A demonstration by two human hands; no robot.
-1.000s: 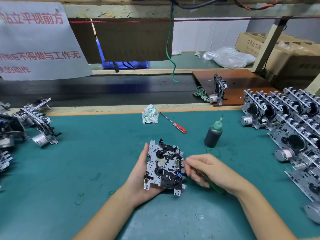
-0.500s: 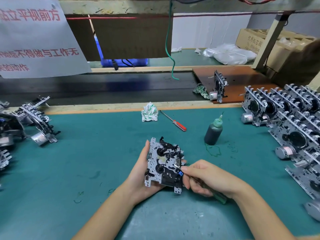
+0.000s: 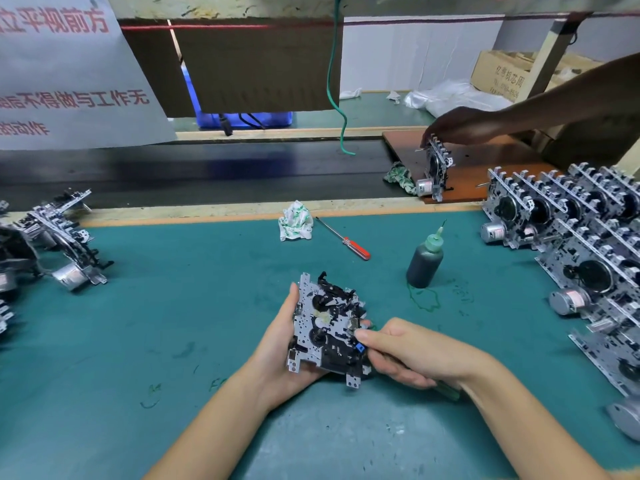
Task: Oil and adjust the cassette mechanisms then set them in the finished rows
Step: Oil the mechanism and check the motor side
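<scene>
The silver-and-black metal cassette mechanism [image 3: 327, 327] is being held just above the teal bench mat [image 3: 173, 306], cradled in the left hand [image 3: 280, 355], whose fingers are curling round its back and left edge. The right hand [image 3: 412, 355] is pinching a thin green-handled tool [image 3: 446, 391] against the mechanism's right edge, near a small blue part. Adjusting well probably means keeping the plate steady and the tip seated squarely. Both forearms are angling inward.

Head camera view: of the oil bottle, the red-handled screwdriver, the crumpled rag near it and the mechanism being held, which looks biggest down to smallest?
1. Held mechanism, though it is nearest the camera.
2. Oil bottle.
3. Red-handled screwdriver and crumpled rag: too alike to rank.
</scene>
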